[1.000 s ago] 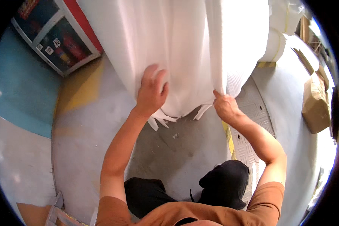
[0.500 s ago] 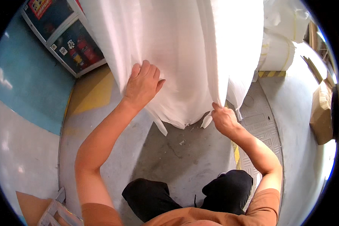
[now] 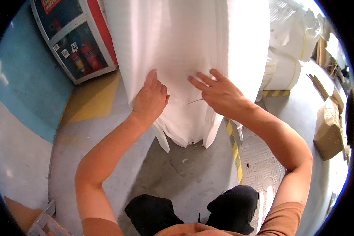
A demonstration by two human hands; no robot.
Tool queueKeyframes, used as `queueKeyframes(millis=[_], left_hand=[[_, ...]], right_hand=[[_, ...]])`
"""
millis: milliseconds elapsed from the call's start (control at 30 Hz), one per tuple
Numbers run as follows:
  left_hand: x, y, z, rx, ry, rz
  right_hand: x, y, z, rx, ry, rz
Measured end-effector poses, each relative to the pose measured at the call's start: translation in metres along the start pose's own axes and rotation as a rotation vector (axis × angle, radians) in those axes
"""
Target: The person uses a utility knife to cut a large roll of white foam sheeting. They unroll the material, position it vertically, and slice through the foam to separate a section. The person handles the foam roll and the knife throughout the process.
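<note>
A large white foam-like sheet hangs in long folds in front of me, its ragged lower end in loose strips above the floor. My left hand is at the sheet's left fold, index finger pointing up and the other fingers bent onto the material. On the right, my right hand lies against the sheet with its fingers spread. A thin dark line, perhaps a wire or thread, sticks out from under that hand toward the left; its other end is hidden.
At the far left stands a glass-fronted cabinet with red extinguishers. White wrapped bundles are stacked at the back right, and a cardboard box stands at the right. Yellow-black tape borders a patterned metal floor plate. A wooden frame is at lower left.
My right hand has let go of the sheet's right edge and moved up and left onto its front, fingers spreading. The right fold has swung inward. My left hand has stayed close to its place.
</note>
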State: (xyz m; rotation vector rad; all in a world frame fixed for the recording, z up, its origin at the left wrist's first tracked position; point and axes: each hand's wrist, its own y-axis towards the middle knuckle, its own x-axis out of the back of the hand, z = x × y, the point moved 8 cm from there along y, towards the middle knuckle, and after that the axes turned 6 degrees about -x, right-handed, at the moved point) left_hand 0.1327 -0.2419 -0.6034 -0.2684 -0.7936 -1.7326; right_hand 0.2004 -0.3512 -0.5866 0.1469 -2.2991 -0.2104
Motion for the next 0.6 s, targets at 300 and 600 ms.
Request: queueKeyframes(millis=[300, 600], left_hand=[[0.003, -0.004, 0.009, 0.054, -0.114, -0.053], [-0.001, 0.005, -0.004, -0.105, -0.108, 0.16]], right_hand=[[-0.021, -0.042, -0.03, -0.148, 0.093, 0.107], [-0.025, -0.041, -0.028, -0.229, 0.105, 0.251]])
